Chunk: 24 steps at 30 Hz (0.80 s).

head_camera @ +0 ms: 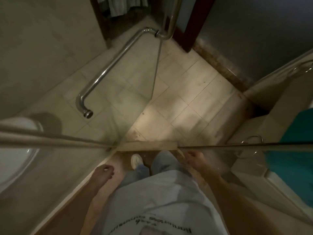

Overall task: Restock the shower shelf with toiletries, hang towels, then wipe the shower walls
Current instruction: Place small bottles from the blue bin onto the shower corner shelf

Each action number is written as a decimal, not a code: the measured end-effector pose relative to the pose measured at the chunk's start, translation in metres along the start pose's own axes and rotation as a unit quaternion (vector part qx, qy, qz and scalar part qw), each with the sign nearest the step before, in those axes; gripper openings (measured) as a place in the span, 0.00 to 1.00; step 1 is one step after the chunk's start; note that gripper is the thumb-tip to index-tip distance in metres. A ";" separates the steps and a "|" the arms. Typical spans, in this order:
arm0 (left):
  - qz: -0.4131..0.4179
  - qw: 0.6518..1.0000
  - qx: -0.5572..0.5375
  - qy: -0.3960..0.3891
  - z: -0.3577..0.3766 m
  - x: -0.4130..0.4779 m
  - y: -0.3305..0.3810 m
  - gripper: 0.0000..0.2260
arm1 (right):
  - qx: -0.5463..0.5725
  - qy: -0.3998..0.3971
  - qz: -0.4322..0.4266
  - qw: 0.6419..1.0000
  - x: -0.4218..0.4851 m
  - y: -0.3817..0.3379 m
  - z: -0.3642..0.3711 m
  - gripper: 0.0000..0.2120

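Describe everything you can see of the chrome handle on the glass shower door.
The handle is a long round tube, shiny like polished chrome, with light glinting along it. Each end bends through an elbow into a round collar fixed to the glass door. At the far end a second bar carries on from the same mount on the other side of the pane. The handle is bare: nothing hangs on it, and only the glass touches it.

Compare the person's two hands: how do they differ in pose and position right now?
The left hand has its fingers loosely curled; the right hand has them straighter and spread. The right hand reaches further forward, close to the top edge of the glass panel; the left hand hangs further back. Both hold nothing.
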<state>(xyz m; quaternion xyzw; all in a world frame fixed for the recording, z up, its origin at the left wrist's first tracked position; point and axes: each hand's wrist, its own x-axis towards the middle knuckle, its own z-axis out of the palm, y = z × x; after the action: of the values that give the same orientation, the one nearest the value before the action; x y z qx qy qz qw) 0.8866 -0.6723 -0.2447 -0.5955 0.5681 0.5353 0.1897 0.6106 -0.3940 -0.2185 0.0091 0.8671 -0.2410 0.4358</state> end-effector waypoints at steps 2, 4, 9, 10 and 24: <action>0.025 1.000 0.007 -0.015 -0.004 0.015 0.047 0.06 | 0.003 0.008 0.015 1.000 0.008 -0.004 0.001 0.15; 0.053 0.997 0.029 -0.038 -0.004 0.030 0.093 0.05 | 0.007 0.001 0.043 0.999 0.015 -0.006 0.001 0.16; 0.131 0.987 0.066 -0.070 0.015 0.058 0.217 0.08 | -0.040 -0.004 0.075 0.996 0.034 -0.020 -0.015 0.16; 0.145 0.984 0.074 -0.074 0.021 0.062 0.241 0.08 | -0.057 -0.002 0.086 0.995 0.040 -0.026 -0.018 0.17; 0.175 0.960 0.197 -0.096 0.112 0.141 0.465 0.02 | -0.023 0.044 0.019 0.999 0.217 -0.172 -0.227 0.18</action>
<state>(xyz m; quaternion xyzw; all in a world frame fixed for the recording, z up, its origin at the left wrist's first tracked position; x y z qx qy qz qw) 0.3996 -0.7771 -0.2271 -0.3837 0.7366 0.4924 0.2604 0.2665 -0.4916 -0.1979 0.0264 0.8903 -0.2120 0.4023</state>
